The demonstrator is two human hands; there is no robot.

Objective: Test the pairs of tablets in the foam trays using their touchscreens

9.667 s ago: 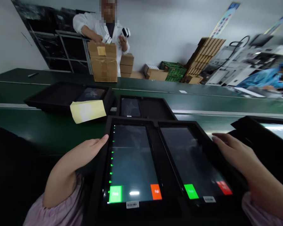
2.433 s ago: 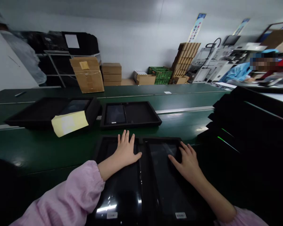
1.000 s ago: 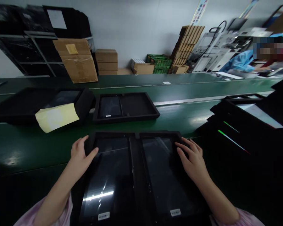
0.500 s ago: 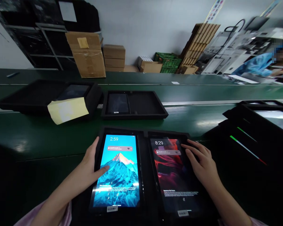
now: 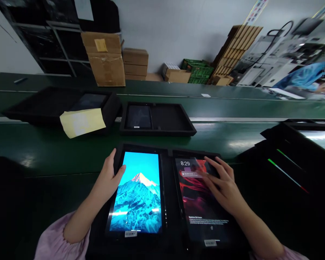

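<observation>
A slim black-framed tablet with a bright blue mountain picture (image 5: pixel 138 202) lies face up in the left compartment of a black foam tray (image 5: pixel 170 202), and a slim black-framed tablet with a dark red picture and the time 8:29 (image 5: pixel 197 202) lies in the right one.

The left hand (image 5: pixel 111 173) is at the tray's outer left rim, thumb and fingers parted in a wide V: the fingers point up along the rim, while the thumb reaches over the mountain tablet's upper left edge. Its forearm slants up from a gathered pale pink sleeve (image 5: pixel 62 234). The right hand (image 5: pixel 224 184) is spread loosely over the upper right of the red tablet, palm down, its digits angled up and leftward; blur hides whether the tips touch the glass. Neither hand is closed around anything.

Beyond, on the dark green bench (image 5: pixel 48 148), a smaller-looking black foam tray (image 5: pixel 173 117) carries one dark tablet (image 5: pixel 139 116) on its left side. Black foam trays with a yellow paper sheet (image 5: pixel 82 122) sit to the left. Farther back stands a tall brown cardboard box (image 5: pixel 105 63).
</observation>
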